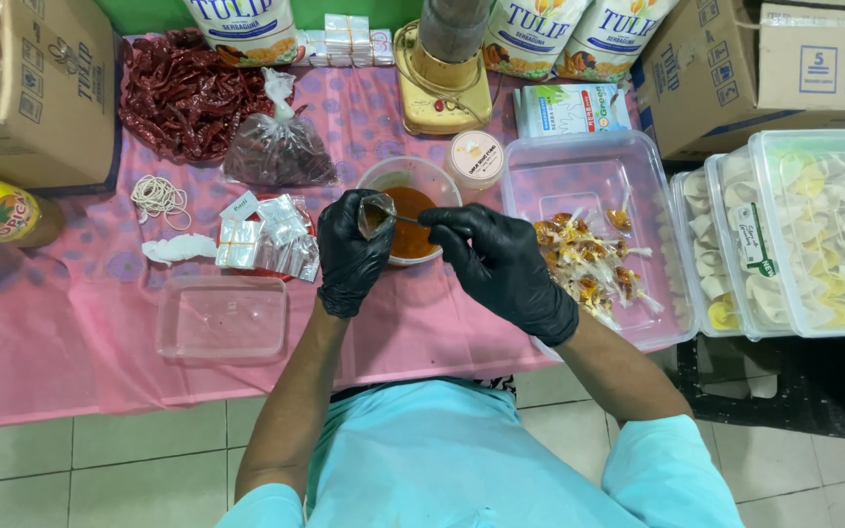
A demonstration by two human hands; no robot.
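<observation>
My left hand (352,256) pinches a small clear sachet (376,212) open-mouthed just over the bowl of orange sauce (411,207) near the tabletop's middle, so drips land inside. My right hand (503,266) has its grip closed round a thin spoon (406,221) angled into it.

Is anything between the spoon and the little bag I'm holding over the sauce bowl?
Nothing visible. The spoon in the right hand already meets the mouth of the small clear bag, held by the left hand over the sauce bowl.
</observation>
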